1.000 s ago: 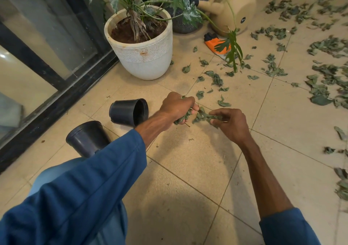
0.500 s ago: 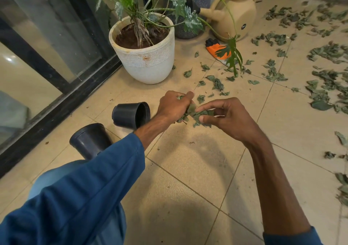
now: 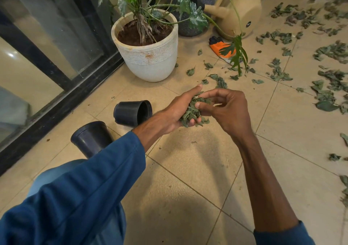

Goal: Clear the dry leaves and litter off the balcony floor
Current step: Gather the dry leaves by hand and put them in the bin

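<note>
**Item: leaf clearance, gathering step.**

- Left hand [image 3: 175, 111]: cupped palm-up above the balcony floor [image 3: 188, 169], fingers curled round a handful of dry leaves [image 3: 191, 112].
- Right hand [image 3: 230, 113]: close at its 3 o'clock, thumb and forefinger pinching the top of the same handful; the other fingers are loosely bent.
- Loose leaves [image 3: 278, 73]: many lie on the tiles from 12 to 3 o'clock of the hands.
- Black pot [image 3: 131, 112]: on its side at 9 o'clock, mouth towards the hands. A second black pot [image 3: 90, 139] is at 8 o'clock.
- White planter [image 3: 148, 56]: at 11 o'clock.

**Step, judged:** pickings are being packed into one hand, and the task is at an early stage.

**Next move, judged:** the handful needs a receptacle, probably the nearest pot, with a firm hold since brittle scraps spill easily.

**Change:** a second ago both hands were low at the tiles, each holding leaves, slightly apart. Now they are raised and joined, with the leaves gathered in the left palm.
</note>
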The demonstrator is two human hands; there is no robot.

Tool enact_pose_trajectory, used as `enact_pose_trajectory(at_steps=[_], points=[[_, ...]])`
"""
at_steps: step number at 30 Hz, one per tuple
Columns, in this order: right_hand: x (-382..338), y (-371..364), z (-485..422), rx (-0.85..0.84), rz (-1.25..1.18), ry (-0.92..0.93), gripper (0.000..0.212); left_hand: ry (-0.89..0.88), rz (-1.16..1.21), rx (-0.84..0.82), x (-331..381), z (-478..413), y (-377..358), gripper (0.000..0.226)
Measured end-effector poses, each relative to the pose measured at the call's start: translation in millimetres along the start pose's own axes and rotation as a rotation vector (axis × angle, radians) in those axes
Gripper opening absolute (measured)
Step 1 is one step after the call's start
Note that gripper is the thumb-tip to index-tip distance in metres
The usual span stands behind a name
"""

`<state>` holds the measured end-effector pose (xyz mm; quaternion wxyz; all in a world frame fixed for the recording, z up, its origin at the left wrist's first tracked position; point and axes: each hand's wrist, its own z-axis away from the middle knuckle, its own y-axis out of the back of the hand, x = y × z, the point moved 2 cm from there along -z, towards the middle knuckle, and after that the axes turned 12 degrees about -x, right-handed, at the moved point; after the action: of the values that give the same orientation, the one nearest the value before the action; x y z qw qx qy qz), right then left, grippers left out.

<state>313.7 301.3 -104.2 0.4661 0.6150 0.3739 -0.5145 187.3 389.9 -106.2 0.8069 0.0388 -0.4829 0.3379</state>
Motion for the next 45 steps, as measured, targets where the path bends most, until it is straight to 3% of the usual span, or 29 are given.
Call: enact_pose_trajectory(at_steps=[7,10,13,16,20,22,26,30,33,38,42,45], points=[[0,-7,-6,0.062,0.261,0.087,0.013,0.009,0.055,0.086,-2,-1,3,0.066],[4,-13,-7,-0.003,0.307,0.094,0.014,0.014,0.064,0.15,-1,2,7,0.061],[8,-19,-6,-0.056,0.302,0.073,0.021,0.019,0.01,0.237,-1,6,14,0.05],[9,-19,-4,-0.021,0.17,0.003,0.015,0.027,-0.035,0.246,-3,9,14,0.043],[14,-8,-6,0.029,0.065,-0.01,0.031,0.023,-0.079,0.266,1,12,17,0.028],[30,5,-8,0.024,0.016,-0.057,0.026,0.021,-0.085,0.269,3,14,20,0.023],[89,22,-14,0.087,0.345,-0.264,0.013,0.016,-0.088,0.281,5,17,26,0.02],[135,-3,-24,-0.022,0.54,-0.396,0.037,0.021,-0.102,0.282,5,21,28,0.019],[152,-25,-31,-0.008,0.631,-0.433,0.051,0.025,-0.118,0.283,4,22,29,0.022],[163,-47,-39,-0.004,0.8,-0.362,0.012,0.044,-0.13,0.274,1,23,32,0.026],[166,-47,-39,-0.049,0.846,-0.332,0.015,0.045,-0.126,0.268,1,22,32,0.029],[163,-32,-41,-0.044,0.719,-0.331,0.015,0.048,-0.132,0.259,2,19,30,0.029]])
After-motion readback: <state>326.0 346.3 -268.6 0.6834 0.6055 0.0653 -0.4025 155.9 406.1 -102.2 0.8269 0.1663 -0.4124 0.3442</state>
